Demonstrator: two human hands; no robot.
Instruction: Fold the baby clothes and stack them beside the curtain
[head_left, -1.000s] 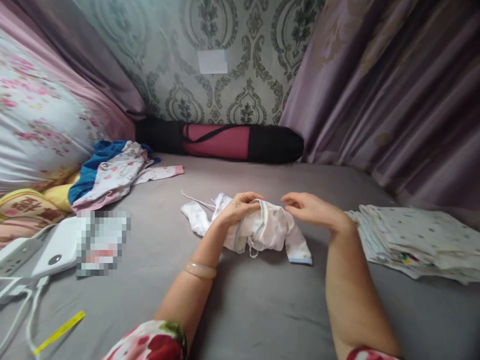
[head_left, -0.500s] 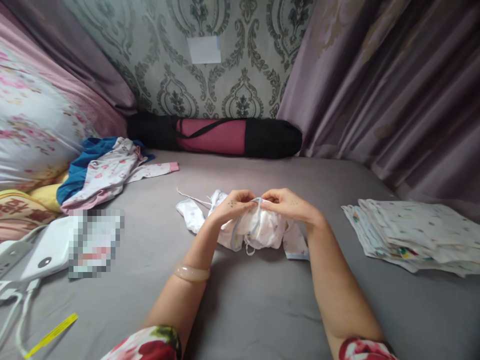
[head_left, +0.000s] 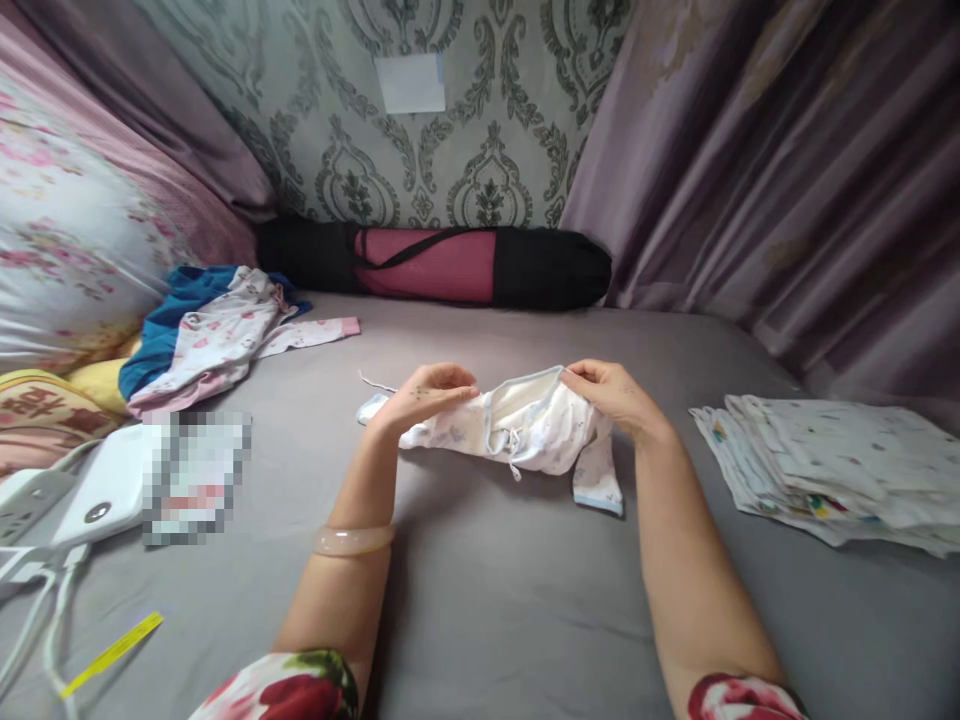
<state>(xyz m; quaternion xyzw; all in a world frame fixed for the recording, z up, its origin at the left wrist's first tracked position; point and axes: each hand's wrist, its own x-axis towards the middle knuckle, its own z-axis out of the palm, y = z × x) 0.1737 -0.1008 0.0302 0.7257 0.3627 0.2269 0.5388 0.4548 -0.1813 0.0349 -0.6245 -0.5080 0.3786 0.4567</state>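
A small white baby shirt [head_left: 540, 435] with pale blue edging and a faint print is held up by its neckline above the grey sheet. My left hand [head_left: 435, 393] pinches the shirt's shoulder on the left. At the other end of the neckline, my right hand [head_left: 606, 393] grips the cloth between thumb and fingers. A tied string dangles at the shirt's front. One sleeve hangs under my right hand; the other lies partly hidden behind my left wrist, with a loose tie beyond it.
A stack of folded printed cloths [head_left: 840, 460] lies to the right. On the left are a crumpled pile of clothes [head_left: 217, 345], a white power bank [head_left: 112, 485] with cables and a yellow strip [head_left: 112, 655]. A black and maroon long bag [head_left: 427, 265] lies along the wall.
My hands have moved apart, left hand leftward and right hand rightward. The bunched shirt is now stretched wide, its neckline spread between them.
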